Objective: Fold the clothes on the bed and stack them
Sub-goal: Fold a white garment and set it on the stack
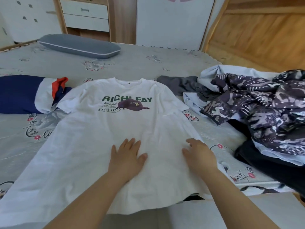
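- Two hands, yours, lie on one white T-shirt [115, 129] spread face up across the middle of the frame on the grey printed bedsheet [222, 134], collar toward the top of the frame, hem hanging over the near edge of the bed at the bottom.
- At the left edge, a folded navy, white and orange garment [33, 95] rests on the sheet, its right end touching the T-shirt's left sleeve.
- In the upper left, a grey pillow [79, 46] lies across the far side of the bed, well apart from the clothes.
- At centre, green lettering and a maroon cap print mark the T-shirt's chest.
- Below centre, your left hand [127, 157] presses flat on the lower part of the T-shirt, fingers straight and slightly spread, holding nothing.
- Just right of it, your right hand [199, 154] rests on the T-shirt near its right side edge, fingers loosely bent toward the cloth; they do not appear to pinch it. The two hands lie apart.
- Right of the collar, a dark grey garment [178, 85] lies crumpled on the sheet.
- At the right edge, a heap of unfolded clothes [264, 103] is topped by a purple patterned piece, with pale blue and dark fabric under it.
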